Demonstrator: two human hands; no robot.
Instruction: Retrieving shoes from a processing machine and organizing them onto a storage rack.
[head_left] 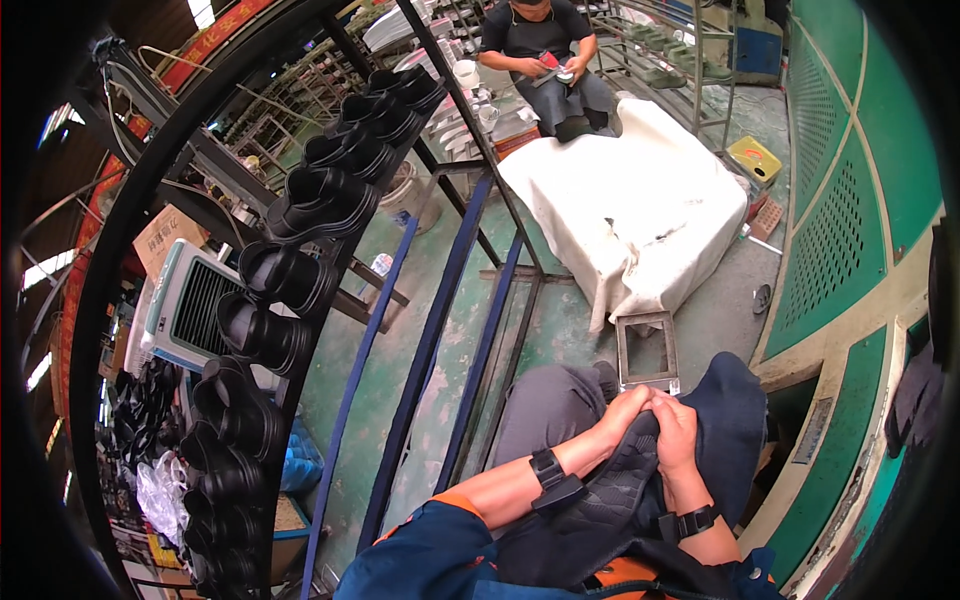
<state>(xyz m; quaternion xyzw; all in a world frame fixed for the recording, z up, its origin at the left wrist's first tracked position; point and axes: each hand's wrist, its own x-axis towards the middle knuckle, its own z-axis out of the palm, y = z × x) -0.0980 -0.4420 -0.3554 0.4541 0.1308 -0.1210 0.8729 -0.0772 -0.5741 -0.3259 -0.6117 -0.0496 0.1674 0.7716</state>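
Black shoes (288, 275) are being held in a row by the rack (418, 370), seemingly for easy reach; between the knees (545, 410), a dark textured piece (618, 485) is being pinched at its far end by the left hand (622, 412) and right hand (676, 432), perhaps to steady it.

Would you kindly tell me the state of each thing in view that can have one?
Left hand: closed on the dark patterned piece
Right hand: closed on the same piece
Dark patterned piece: held at its far end, slanting
Black shoes: lined up in a row
White cloth: draped, creased
Clear plastic bag: crumpled
Co-worker: seated, hands occupied
Air cooler: upright; on or off cannot be told
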